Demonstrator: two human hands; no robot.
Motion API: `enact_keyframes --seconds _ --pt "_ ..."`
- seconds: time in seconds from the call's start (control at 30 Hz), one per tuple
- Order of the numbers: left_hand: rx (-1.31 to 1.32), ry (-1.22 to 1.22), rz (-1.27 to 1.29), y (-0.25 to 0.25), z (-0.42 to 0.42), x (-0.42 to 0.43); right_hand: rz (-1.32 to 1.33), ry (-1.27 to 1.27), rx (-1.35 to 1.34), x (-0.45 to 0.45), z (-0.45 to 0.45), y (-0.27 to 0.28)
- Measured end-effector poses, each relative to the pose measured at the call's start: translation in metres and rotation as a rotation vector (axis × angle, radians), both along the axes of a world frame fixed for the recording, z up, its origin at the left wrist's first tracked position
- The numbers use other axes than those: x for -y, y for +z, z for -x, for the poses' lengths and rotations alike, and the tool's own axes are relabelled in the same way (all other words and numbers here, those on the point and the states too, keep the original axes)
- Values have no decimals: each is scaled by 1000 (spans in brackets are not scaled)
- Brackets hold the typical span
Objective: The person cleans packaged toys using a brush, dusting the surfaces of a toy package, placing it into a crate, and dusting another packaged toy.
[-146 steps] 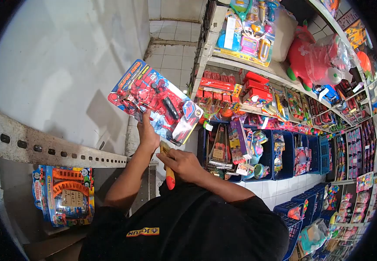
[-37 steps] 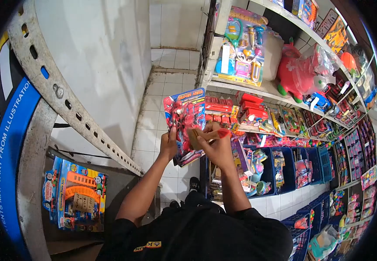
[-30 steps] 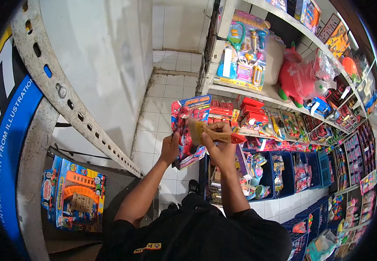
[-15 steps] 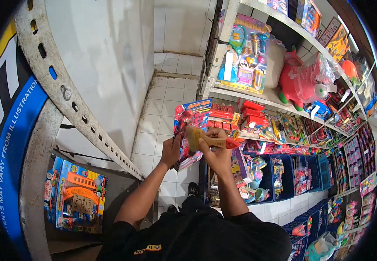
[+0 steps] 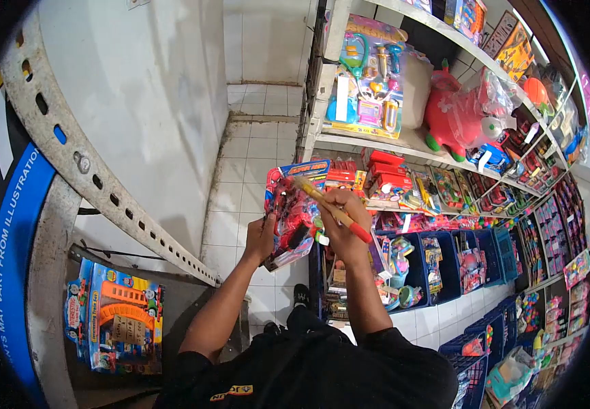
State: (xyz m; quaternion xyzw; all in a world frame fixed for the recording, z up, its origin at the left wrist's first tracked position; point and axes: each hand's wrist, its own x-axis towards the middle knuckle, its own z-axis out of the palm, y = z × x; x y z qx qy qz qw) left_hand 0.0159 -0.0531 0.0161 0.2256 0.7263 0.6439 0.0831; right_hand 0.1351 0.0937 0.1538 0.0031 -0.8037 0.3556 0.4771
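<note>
My left hand (image 5: 261,240) is closed on the left edge of a toy pack (image 5: 300,172), a blue-topped card with red and black toy parts under clear plastic. It is held up in front of my body, slightly tilted. A paintbrush (image 5: 341,216) with a wooden, red-ended handle is gripped in my right hand (image 5: 347,233). Its bristles point up and left over the upper part of the pack; whether they touch it I cannot tell. The fingers of my right hand are wrapped round the handle.
To the right, a metal shelf (image 5: 404,143) carries a doctor playset (image 5: 365,82), a red inflatable animal (image 5: 453,116) and red boxes (image 5: 385,178). Blue baskets (image 5: 448,262) of toys stand below. A train track set (image 5: 125,317) lies left, beside a slotted metal post (image 5: 121,204).
The paintbrush has turned from nearly level, bristles across the pack's middle, to a slant with bristles near its top. The view has shifted slightly; my left hand still holds the pack.
</note>
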Motion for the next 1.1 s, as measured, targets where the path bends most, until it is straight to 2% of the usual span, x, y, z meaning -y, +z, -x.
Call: enact_keyframes --seconds 0.1,0.17,0.23,0.37,0.47,0.6,0.7,0.77,0.9,1.1 --pt "98 -19 -14 4 -5 2 -101 10 48 -21 5 -7" --pt "64 -18 -161 -10 2 -3 -25 -31 121 -25 -1 -8" --pt "29 17 -194 2 -1 -3 -1 -71 172 -27 -4 -11" --pt "52 18 -144 -4 2 -2 88 -60 102 -23 -9 -14" --pt "76 -6 -157 -6 1 -2 65 -49 143 -21 -8 -18" --pt "74 -44 -123 1 -1 1 110 -48 329 -15 -15 -16" --pt "21 -69 -121 -3 0 0 90 -46 321 -19 -19 -26" --pt "-17 -86 -120 -9 1 -1 176 -65 381 -21 -24 -28" --pt "-74 -109 -108 -8 0 0 244 -170 385 -14 -31 -8" --pt "-96 -113 -140 -8 3 3 271 -89 456 -5 -32 -10"
